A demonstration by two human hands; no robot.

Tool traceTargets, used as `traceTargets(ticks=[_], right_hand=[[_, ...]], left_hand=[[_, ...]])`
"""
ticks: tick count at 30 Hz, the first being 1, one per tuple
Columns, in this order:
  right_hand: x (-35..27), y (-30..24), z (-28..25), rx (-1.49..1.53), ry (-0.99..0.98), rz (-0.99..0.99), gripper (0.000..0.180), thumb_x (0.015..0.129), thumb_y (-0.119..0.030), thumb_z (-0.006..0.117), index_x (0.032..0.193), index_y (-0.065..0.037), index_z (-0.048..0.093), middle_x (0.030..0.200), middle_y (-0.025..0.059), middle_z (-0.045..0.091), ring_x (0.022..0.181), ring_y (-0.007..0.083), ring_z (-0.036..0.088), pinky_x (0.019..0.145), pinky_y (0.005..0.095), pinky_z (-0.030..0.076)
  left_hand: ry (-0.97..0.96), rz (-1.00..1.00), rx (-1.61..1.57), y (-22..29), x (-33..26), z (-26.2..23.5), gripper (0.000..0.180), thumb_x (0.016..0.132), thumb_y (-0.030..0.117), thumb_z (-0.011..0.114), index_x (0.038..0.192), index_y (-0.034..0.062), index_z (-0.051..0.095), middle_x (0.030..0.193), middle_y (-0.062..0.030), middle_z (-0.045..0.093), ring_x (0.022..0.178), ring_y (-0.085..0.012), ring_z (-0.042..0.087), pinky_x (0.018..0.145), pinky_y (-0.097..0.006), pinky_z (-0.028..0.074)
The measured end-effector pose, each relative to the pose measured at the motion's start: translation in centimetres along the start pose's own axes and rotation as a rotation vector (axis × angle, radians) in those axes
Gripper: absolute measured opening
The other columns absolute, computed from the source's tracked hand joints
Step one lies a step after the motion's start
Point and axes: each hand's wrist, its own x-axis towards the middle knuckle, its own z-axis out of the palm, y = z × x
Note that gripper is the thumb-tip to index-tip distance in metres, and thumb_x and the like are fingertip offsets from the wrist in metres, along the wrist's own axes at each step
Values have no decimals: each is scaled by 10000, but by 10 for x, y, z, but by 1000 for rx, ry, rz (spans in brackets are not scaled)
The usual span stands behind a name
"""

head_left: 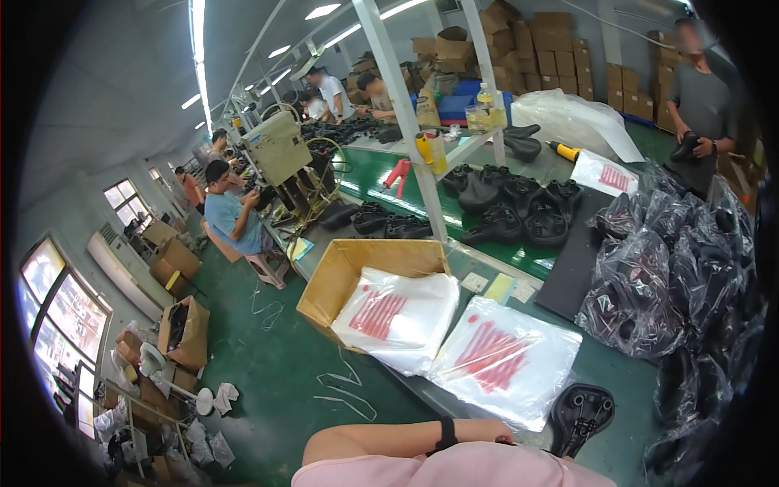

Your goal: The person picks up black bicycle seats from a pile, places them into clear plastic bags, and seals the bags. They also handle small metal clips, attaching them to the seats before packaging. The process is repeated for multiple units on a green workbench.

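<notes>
My left forearm crosses the lower edge with a black band at the wrist. My left hand is close against the pink shirt, its fingers mostly hidden, so I cannot make out what it holds, if anything. Just right of it a black bicycle saddle lies with its underside up. Beyond the hand is a stack of clear plastic bags with red print, its near corner by the saddle. More such bags lean out of a cardboard box. My right hand is not in view.
Several saddles wrapped in clear plastic are heaped at the right. Bare black saddles lie on the green conveyor. A white metal post rises behind the box. Across at the far right, a person holds a saddle.
</notes>
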Motion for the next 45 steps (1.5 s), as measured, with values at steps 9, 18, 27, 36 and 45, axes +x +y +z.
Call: traceTargets(ticks=[9, 18, 27, 36, 45], right_hand=[[-11, 16, -6, 11, 9, -1, 414, 863, -257, 583, 1212, -37, 550, 1015, 170, 653, 880, 304, 647, 755, 364, 515], [-18, 25, -9, 43, 50, 18, 414, 863, -262, 583, 1204, -31, 551, 996, 174, 654, 857, 309, 648, 740, 368, 516], [-19, 27, -8, 53, 36, 29, 414, 862, -267, 583, 1196, -24, 551, 978, 179, 656, 834, 313, 649, 726, 372, 518], [-45, 37, 0, 82, 106, 66, 415, 862, -272, 583, 1189, -18, 552, 959, 183, 657, 811, 318, 650, 711, 377, 519], [-127, 52, 16, 64, 182, 191, 417, 862, -277, 582, 1181, -11, 553, 940, 188, 659, 787, 322, 652, 696, 381, 520]], left_hand=[[128, -68, 141, 39, -51, 9, 438, 897, 158, 484, 1327, 81, 454, 990, -231, 580, 950, -375, 572, 818, -420, 457], [118, -432, 181, 22, -105, 25, 303, 791, 105, 563, 1080, 22, 520, 945, -211, 609, 901, -388, 587, 761, -428, 463], [-91, -774, -50, -7, -159, 83, 388, 885, 283, 540, 1182, 38, 582, 1071, -198, 652, 991, -323, 625, 849, -380, 470], [94, -680, -1287, -17, -193, 95, 400, 905, 263, 597, 1167, -37, 567, 1019, -83, 678, 909, -164, 627, 806, -319, 489], [130, -865, -989, -13, -172, 78, 311, 890, 231, 592, 1063, -26, 601, 948, -110, 675, 826, -194, 621, 739, -319, 481]])
